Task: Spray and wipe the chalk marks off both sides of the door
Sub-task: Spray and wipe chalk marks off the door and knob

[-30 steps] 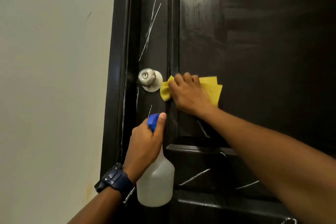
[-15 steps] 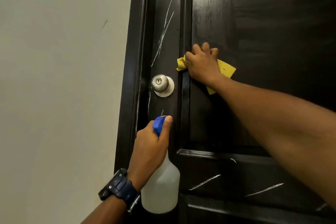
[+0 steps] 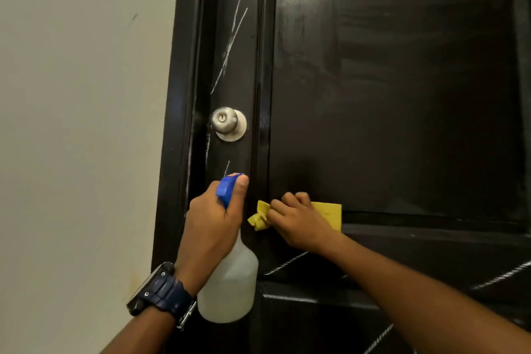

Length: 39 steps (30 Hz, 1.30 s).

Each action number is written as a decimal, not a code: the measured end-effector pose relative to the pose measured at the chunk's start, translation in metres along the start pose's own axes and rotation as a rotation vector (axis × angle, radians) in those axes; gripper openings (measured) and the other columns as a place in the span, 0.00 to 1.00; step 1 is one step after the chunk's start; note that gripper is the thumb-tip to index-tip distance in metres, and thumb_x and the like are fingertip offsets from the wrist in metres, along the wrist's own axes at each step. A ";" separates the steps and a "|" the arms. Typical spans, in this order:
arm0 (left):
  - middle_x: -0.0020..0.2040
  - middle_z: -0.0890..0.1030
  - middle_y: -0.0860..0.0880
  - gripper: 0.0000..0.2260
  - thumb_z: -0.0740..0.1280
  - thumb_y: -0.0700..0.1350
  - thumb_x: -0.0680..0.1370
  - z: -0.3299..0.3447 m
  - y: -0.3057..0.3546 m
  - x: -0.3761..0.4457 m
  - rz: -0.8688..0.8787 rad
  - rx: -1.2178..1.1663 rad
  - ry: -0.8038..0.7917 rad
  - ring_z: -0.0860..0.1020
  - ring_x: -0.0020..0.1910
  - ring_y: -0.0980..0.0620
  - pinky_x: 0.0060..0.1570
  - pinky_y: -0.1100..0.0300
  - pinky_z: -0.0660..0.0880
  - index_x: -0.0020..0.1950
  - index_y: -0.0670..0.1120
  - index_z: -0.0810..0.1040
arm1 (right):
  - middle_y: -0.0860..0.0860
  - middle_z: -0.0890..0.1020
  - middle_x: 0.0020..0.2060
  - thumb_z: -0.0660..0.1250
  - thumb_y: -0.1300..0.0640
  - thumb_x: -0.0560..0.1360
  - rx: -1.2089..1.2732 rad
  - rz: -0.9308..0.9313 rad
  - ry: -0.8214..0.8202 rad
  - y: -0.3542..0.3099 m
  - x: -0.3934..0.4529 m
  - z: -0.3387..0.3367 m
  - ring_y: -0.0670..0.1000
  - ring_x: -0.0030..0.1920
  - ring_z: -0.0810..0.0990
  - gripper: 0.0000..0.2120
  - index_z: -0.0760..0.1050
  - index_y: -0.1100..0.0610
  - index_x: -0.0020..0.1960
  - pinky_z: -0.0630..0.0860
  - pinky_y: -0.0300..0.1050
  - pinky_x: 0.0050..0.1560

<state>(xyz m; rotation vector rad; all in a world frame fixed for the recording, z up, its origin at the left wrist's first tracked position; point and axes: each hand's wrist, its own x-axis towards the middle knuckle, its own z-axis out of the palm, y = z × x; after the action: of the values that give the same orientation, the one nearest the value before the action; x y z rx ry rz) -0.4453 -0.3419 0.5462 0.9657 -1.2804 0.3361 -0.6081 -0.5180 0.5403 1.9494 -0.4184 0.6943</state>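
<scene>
Dark wood: door [image 3: 402, 95], glossy, fills the right part of the view; pale wall [image 3: 80, 123] to its left.
Knob: silver knob [image 3: 228, 123] with keyhole, on the door's left stile, near the left edge.
Chalk marks: long white strokes [image 3: 230, 43] on the stile above the knob; a short stroke just below the knob; more strokes on the lower rail near the door's bottom right.
Left hand: left hand [image 3: 212, 227] grips the neck of the bottle [image 3: 230, 287], thumb resting on the blue trigger head [image 3: 227, 185]; watch [image 3: 161, 290] on the wrist.
Bottle: translucent white, upright, held in front of the left stile, below the knob.
Right hand: right hand [image 3: 298, 221] with fingers curled over the cloth [image 3: 327, 214], pressing it against the door.
Cloth: yellow, bunched at its left end, flat at its right; lies at the lower left corner of the upper panel, where panel meets rail.
Spacing: hands near each other, not touching.
</scene>
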 end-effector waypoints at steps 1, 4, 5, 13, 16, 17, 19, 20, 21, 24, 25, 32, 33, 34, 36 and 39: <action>0.33 0.79 0.46 0.23 0.57 0.63 0.78 0.003 0.004 -0.002 -0.009 -0.013 -0.003 0.79 0.36 0.54 0.36 0.69 0.74 0.49 0.45 0.79 | 0.49 0.77 0.52 0.61 0.50 0.76 -0.039 -0.016 -0.011 0.016 -0.017 -0.005 0.54 0.50 0.75 0.08 0.75 0.51 0.52 0.71 0.52 0.47; 0.33 0.80 0.45 0.25 0.55 0.65 0.76 0.011 0.014 -0.007 -0.030 -0.039 -0.026 0.79 0.35 0.53 0.36 0.67 0.75 0.49 0.45 0.78 | 0.49 0.79 0.49 0.58 0.50 0.78 -0.126 0.054 0.008 0.067 -0.094 -0.022 0.55 0.48 0.77 0.10 0.77 0.51 0.49 0.69 0.53 0.46; 0.33 0.80 0.45 0.25 0.55 0.66 0.76 0.013 0.018 -0.009 -0.034 -0.039 -0.032 0.79 0.35 0.52 0.36 0.66 0.75 0.48 0.45 0.78 | 0.49 0.79 0.48 0.58 0.49 0.78 -0.130 0.122 0.016 0.078 -0.120 -0.028 0.56 0.47 0.78 0.10 0.76 0.51 0.48 0.67 0.53 0.46; 0.33 0.80 0.47 0.24 0.56 0.66 0.77 0.028 0.045 -0.024 -0.023 -0.011 -0.073 0.80 0.33 0.53 0.36 0.57 0.77 0.51 0.47 0.79 | 0.48 0.78 0.42 0.68 0.56 0.71 0.035 0.228 0.142 0.018 -0.062 -0.016 0.56 0.46 0.74 0.03 0.75 0.53 0.44 0.66 0.51 0.41; 0.33 0.80 0.48 0.24 0.56 0.66 0.77 0.038 0.054 -0.028 -0.017 0.006 -0.086 0.79 0.33 0.55 0.34 0.64 0.76 0.52 0.49 0.79 | 0.48 0.78 0.43 0.72 0.56 0.71 0.070 0.199 0.126 0.007 -0.044 -0.013 0.55 0.47 0.74 0.05 0.76 0.53 0.46 0.68 0.51 0.41; 0.33 0.80 0.48 0.24 0.55 0.66 0.76 0.043 0.057 -0.030 -0.018 0.006 -0.088 0.79 0.33 0.55 0.34 0.66 0.75 0.53 0.49 0.79 | 0.48 0.78 0.43 0.70 0.55 0.72 0.042 0.178 0.107 0.018 -0.057 -0.017 0.55 0.47 0.74 0.04 0.76 0.52 0.46 0.68 0.51 0.41; 0.34 0.81 0.46 0.25 0.56 0.66 0.76 0.053 0.064 -0.034 -0.035 -0.007 -0.090 0.79 0.33 0.52 0.34 0.69 0.73 0.53 0.48 0.80 | 0.47 0.78 0.42 0.64 0.52 0.74 -0.017 0.179 0.087 0.054 -0.104 -0.028 0.55 0.48 0.74 0.03 0.75 0.50 0.45 0.67 0.51 0.42; 0.35 0.81 0.45 0.24 0.56 0.65 0.76 0.058 0.067 -0.036 -0.038 -0.011 -0.101 0.79 0.34 0.51 0.34 0.72 0.73 0.53 0.47 0.81 | 0.46 0.78 0.41 0.63 0.51 0.74 -0.038 0.217 0.086 0.077 -0.134 -0.036 0.56 0.48 0.74 0.03 0.74 0.50 0.44 0.67 0.51 0.42; 0.35 0.81 0.45 0.24 0.57 0.64 0.77 0.063 0.071 -0.038 -0.034 -0.014 -0.112 0.80 0.35 0.51 0.34 0.74 0.72 0.54 0.47 0.81 | 0.46 0.78 0.41 0.62 0.51 0.74 -0.071 0.258 0.081 0.099 -0.166 -0.045 0.56 0.47 0.74 0.04 0.74 0.50 0.44 0.68 0.52 0.41; 0.35 0.81 0.46 0.22 0.58 0.63 0.78 0.079 0.082 -0.044 -0.015 -0.041 -0.127 0.79 0.37 0.54 0.35 0.75 0.71 0.54 0.47 0.81 | 0.49 0.81 0.40 0.66 0.55 0.74 -0.127 0.402 0.010 0.149 -0.251 -0.080 0.59 0.46 0.75 0.03 0.78 0.53 0.46 0.71 0.53 0.37; 0.35 0.81 0.46 0.21 0.58 0.63 0.78 0.083 0.086 -0.046 -0.027 -0.061 -0.126 0.79 0.37 0.54 0.35 0.73 0.72 0.54 0.48 0.80 | 0.51 0.82 0.40 0.71 0.59 0.73 -0.129 0.460 -0.006 0.157 -0.268 -0.088 0.60 0.44 0.76 0.03 0.79 0.55 0.46 0.73 0.53 0.35; 0.34 0.81 0.45 0.20 0.57 0.65 0.78 0.117 0.120 -0.053 -0.021 -0.105 -0.155 0.79 0.32 0.49 0.35 0.57 0.77 0.51 0.52 0.79 | 0.56 0.79 0.40 0.72 0.71 0.69 0.232 0.750 0.212 0.096 -0.222 -0.053 0.58 0.41 0.75 0.09 0.79 0.61 0.46 0.72 0.51 0.41; 0.34 0.81 0.45 0.22 0.55 0.67 0.78 0.124 0.124 -0.055 -0.025 -0.108 -0.164 0.80 0.32 0.48 0.35 0.53 0.78 0.52 0.53 0.79 | 0.56 0.79 0.42 0.72 0.70 0.71 0.265 0.709 0.208 0.091 -0.220 -0.051 0.57 0.43 0.75 0.08 0.79 0.60 0.47 0.73 0.51 0.42; 0.34 0.81 0.45 0.24 0.54 0.69 0.77 0.132 0.127 -0.058 -0.029 -0.113 -0.177 0.80 0.32 0.48 0.35 0.49 0.78 0.53 0.54 0.79 | 0.55 0.80 0.44 0.72 0.69 0.71 0.281 0.673 0.196 0.094 -0.223 -0.051 0.56 0.44 0.75 0.08 0.80 0.60 0.48 0.74 0.51 0.42; 0.34 0.81 0.45 0.25 0.53 0.72 0.76 0.146 0.133 -0.063 -0.049 -0.137 -0.209 0.80 0.34 0.47 0.38 0.47 0.79 0.53 0.55 0.80 | 0.55 0.80 0.45 0.72 0.68 0.72 0.257 0.645 0.156 0.114 -0.241 -0.055 0.57 0.44 0.76 0.08 0.80 0.59 0.49 0.76 0.53 0.41; 0.36 0.81 0.45 0.22 0.54 0.70 0.76 0.161 0.141 -0.071 -0.081 -0.179 -0.253 0.81 0.37 0.48 0.40 0.54 0.78 0.54 0.58 0.79 | 0.56 0.79 0.44 0.70 0.70 0.73 0.217 0.801 0.172 0.147 -0.279 -0.065 0.59 0.43 0.74 0.08 0.81 0.60 0.50 0.75 0.56 0.43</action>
<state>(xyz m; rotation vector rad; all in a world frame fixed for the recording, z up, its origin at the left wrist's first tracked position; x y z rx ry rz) -0.6695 -0.3613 0.5365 0.9242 -1.4692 0.0351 -0.9257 -0.5282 0.4889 1.8712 -1.0744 1.4503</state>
